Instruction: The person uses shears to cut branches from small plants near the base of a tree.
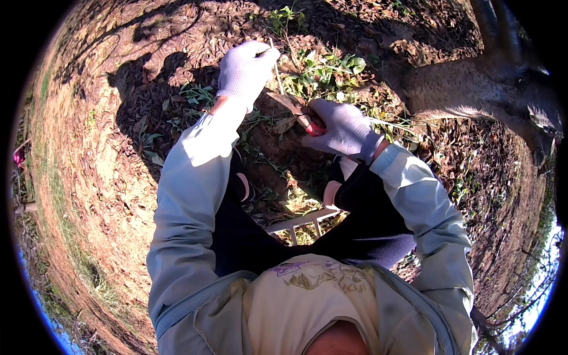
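Note:
My left hand (245, 71), in a pale knitted glove, is closed with its thumb and fingers pinching a thin pale stem (277, 76). The stem slants down past the fingertips toward my other hand. My right hand (343, 130), gloved the same way, is wrapped round the red handle (315, 129) of a small tool with a flat, brownish blade (288, 103). Its blade points up and left, close to the lower end of the stem; whether they touch I cannot tell. Green leafy plants (325, 71) grow just beyond both hands.
A thick, forked tree trunk (449, 89) leans in at the right. Dry leaves (426, 53) and bare soil (124, 177) cover the ground, with shadows across it. Between my legs is part of a metal-framed seat (302, 223). Cut or pulled greenery (197, 94) lies near my left wrist.

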Tool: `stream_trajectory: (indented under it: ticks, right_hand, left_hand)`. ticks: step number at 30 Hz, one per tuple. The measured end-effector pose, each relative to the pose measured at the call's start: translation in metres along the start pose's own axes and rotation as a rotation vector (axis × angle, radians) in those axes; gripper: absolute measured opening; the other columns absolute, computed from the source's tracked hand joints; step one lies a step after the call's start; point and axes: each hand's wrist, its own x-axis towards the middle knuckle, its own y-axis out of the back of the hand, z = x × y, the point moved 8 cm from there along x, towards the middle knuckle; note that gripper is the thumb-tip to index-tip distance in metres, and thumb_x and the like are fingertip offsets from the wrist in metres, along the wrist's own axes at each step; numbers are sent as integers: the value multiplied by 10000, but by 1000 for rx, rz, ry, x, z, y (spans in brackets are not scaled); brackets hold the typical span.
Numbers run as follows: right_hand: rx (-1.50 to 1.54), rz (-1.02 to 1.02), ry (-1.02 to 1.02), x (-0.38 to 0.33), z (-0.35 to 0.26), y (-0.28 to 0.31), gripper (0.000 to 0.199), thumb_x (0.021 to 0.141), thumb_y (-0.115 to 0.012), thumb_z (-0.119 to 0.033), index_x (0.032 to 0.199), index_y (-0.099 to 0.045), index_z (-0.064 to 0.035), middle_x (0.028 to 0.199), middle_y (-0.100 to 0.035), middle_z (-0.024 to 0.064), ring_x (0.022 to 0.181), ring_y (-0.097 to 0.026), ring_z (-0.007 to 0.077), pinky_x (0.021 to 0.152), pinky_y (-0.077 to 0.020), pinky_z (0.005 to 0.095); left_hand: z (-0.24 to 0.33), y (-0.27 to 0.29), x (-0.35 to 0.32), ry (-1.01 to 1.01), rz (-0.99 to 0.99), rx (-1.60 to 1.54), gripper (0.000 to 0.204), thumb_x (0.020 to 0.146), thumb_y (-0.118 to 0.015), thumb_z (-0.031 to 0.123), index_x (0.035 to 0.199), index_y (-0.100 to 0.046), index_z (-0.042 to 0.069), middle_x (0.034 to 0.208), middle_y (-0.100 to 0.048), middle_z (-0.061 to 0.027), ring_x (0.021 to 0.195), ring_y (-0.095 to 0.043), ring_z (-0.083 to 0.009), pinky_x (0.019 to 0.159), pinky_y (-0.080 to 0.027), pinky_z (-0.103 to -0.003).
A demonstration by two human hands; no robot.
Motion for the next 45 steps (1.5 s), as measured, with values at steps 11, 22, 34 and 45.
stream_trajectory:
  ticks: [11,22,34,45]
  right_hand:
    - [-99,11,-26,2,6,-6,344,740,-659,-259,967,-546,-26,881,-616,220,854,-622,412,734,-493,490]
    - [-142,-24,-92,4,11,0,582,713,-722,-396,1133,-530,-43,1017,-604,209,952,-613,380,804,-492,459]
    - [-172,24,-55,5,8,2,483,733,-708,-355,1057,-534,-42,837,-627,191,808,-630,402,693,-498,475]
    - [-200,14,-107,5,19,-1,528,723,-710,-359,1117,-528,-60,979,-626,193,902,-629,380,771,-495,469]
  left_hand:
    - [-3,1,2,-43,45,-36,208,842,-672,254,874,-720,53,651,-669,-43,561,-638,-115,539,-491,-261]
    - [2,0,2,-71,39,60,162,845,-691,173,926,-705,34,723,-651,-1,561,-594,-73,500,-459,-215]
    - [3,-3,0,-62,8,30,160,844,-692,185,920,-716,46,716,-654,2,548,-588,-62,492,-452,-204]
    - [-3,2,5,-49,49,54,249,801,-707,301,902,-740,76,667,-682,-61,591,-642,-139,591,-495,-278]
